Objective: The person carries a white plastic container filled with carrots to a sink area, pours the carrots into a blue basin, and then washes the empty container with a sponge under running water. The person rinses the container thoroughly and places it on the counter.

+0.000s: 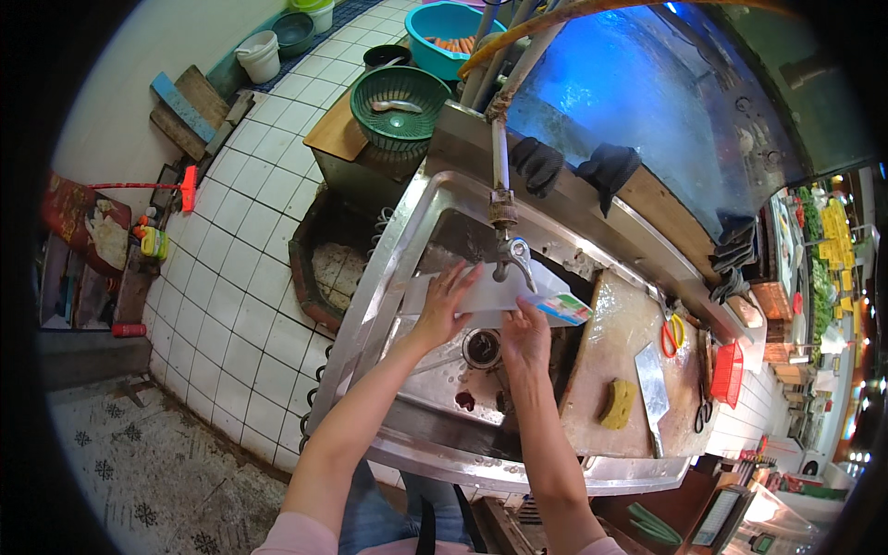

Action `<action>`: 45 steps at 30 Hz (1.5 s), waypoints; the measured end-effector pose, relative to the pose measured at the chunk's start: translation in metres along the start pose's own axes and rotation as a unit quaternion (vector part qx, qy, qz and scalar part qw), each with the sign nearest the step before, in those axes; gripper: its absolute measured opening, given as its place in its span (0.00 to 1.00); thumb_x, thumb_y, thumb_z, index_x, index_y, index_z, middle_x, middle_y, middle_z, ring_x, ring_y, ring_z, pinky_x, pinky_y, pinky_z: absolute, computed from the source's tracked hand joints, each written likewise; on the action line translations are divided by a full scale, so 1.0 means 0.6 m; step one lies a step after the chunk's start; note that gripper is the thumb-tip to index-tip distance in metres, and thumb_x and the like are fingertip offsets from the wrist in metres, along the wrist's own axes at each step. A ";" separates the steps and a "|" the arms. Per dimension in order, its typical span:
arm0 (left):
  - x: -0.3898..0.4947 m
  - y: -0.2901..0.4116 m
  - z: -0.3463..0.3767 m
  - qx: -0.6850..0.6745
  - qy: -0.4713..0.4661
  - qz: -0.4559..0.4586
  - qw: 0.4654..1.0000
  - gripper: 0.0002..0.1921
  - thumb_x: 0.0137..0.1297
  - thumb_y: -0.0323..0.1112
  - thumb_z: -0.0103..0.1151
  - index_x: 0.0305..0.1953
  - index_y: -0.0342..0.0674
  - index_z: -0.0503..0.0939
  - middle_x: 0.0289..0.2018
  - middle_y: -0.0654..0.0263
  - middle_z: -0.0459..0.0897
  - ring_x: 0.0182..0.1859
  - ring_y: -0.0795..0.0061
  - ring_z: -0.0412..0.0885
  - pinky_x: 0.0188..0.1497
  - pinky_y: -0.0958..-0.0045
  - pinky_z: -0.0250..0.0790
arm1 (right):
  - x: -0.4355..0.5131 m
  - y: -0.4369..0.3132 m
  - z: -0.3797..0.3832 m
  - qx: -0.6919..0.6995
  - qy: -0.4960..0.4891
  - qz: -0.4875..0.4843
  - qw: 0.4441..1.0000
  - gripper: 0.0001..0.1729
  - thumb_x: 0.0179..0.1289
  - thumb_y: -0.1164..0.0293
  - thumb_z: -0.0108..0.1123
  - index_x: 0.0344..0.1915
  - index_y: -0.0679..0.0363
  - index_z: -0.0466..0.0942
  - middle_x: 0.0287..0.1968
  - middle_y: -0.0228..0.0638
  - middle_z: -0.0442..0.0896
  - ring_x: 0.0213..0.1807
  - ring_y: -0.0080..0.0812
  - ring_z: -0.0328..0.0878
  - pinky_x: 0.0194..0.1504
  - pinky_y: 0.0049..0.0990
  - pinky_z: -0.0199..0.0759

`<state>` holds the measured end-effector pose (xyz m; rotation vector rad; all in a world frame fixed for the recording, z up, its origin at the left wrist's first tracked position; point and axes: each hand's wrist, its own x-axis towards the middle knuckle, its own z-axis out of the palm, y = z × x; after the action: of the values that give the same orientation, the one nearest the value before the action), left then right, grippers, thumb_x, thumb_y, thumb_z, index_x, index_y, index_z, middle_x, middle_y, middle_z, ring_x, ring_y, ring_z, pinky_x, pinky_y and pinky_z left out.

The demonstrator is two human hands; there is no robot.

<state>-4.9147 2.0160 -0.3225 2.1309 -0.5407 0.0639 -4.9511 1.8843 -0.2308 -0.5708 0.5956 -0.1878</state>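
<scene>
Over the stainless steel sink, a translucent white plastic container is tilted below the tap. A printed, coloured label covers its right end. My left hand lies against the container's left part, fingers spread and thumb toward the near edge. Gripping the near edge beside the label is my right hand, its thumb on top and other fingers partly hidden. The sink's drain shows between my wrists, with a dark red patch just nearer to me.
Right of the sink, a cutting board bears a yellow sponge, a broad-bladed knife and orange-and-yellow-handled scissors. Dark gloves hang on the ledge behind. A green colander holding a fish stands at the far left.
</scene>
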 end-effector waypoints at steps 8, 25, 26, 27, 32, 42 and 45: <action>0.087 -0.020 0.040 -0.226 0.016 -0.074 0.971 0.14 0.47 0.30 0.59 0.39 0.39 0.78 0.41 0.50 0.78 0.45 0.49 0.76 0.43 0.63 0.71 | -0.093 -0.157 -0.040 -0.743 0.038 -0.487 0.457 0.30 0.49 0.72 0.65 0.55 0.63 0.69 0.53 0.49 0.70 0.53 0.43 0.70 0.55 0.36 0.64; -0.001 -0.045 -0.041 0.055 -0.032 -0.080 0.995 0.29 0.59 0.35 0.56 0.60 0.36 0.61 0.51 0.46 0.72 0.50 0.53 0.73 0.53 0.61 0.65 | -0.050 -0.316 -0.198 -0.616 0.073 -0.090 0.779 0.44 0.37 0.82 0.56 0.62 0.69 0.58 0.47 0.44 0.75 0.44 0.31 0.75 0.47 0.23 0.68; 0.000 -0.006 -0.060 -0.044 -0.102 -0.186 0.976 0.33 0.58 0.33 0.55 0.63 0.34 0.55 0.54 0.45 0.69 0.53 0.56 0.72 0.56 0.65 0.63 | -0.058 -0.323 -0.203 -0.604 0.089 -0.076 0.788 0.44 0.37 0.82 0.55 0.62 0.69 0.58 0.47 0.44 0.75 0.44 0.31 0.75 0.46 0.23 0.69; -0.005 -0.001 -0.063 -0.149 -0.132 -0.225 0.954 0.34 0.57 0.32 0.56 0.64 0.34 0.55 0.55 0.48 0.69 0.54 0.58 0.71 0.57 0.67 0.62 | -0.059 -0.321 -0.205 -0.595 0.094 -0.069 0.795 0.44 0.37 0.82 0.55 0.62 0.69 0.59 0.47 0.43 0.75 0.44 0.31 0.75 0.46 0.23 0.69; -0.027 0.035 -0.069 -0.347 -0.071 -0.240 0.904 0.38 0.51 0.23 0.56 0.65 0.35 0.52 0.55 0.59 0.69 0.56 0.68 0.68 0.60 0.72 0.57 | -0.080 -0.299 -0.226 -0.512 0.061 -0.044 0.856 0.42 0.37 0.83 0.55 0.60 0.67 0.62 0.45 0.39 0.76 0.44 0.30 0.74 0.44 0.24 0.69; 0.025 0.051 -0.171 0.053 -0.161 -0.257 0.951 0.37 0.47 0.34 0.64 0.60 0.35 0.60 0.52 0.44 0.71 0.56 0.52 0.70 0.57 0.62 0.63 | -0.184 -0.236 -0.141 -0.593 0.114 -0.184 0.775 0.45 0.36 0.78 0.59 0.62 0.67 0.58 0.43 0.43 0.76 0.39 0.30 0.75 0.42 0.25 0.71; 0.051 0.033 -0.120 0.086 -0.020 -0.173 0.981 0.31 0.45 0.31 0.66 0.52 0.35 0.63 0.42 0.43 0.77 0.45 0.42 0.75 0.46 0.54 0.68 | -0.241 -0.247 -0.041 -0.651 0.091 -0.195 0.728 0.46 0.35 0.78 0.59 0.63 0.65 0.58 0.41 0.43 0.77 0.38 0.30 0.76 0.43 0.25 0.71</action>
<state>-4.8842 2.0529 -0.2575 2.3709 -0.1845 -0.1318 -5.0842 1.7973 -0.0959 -2.0938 0.7410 -0.2019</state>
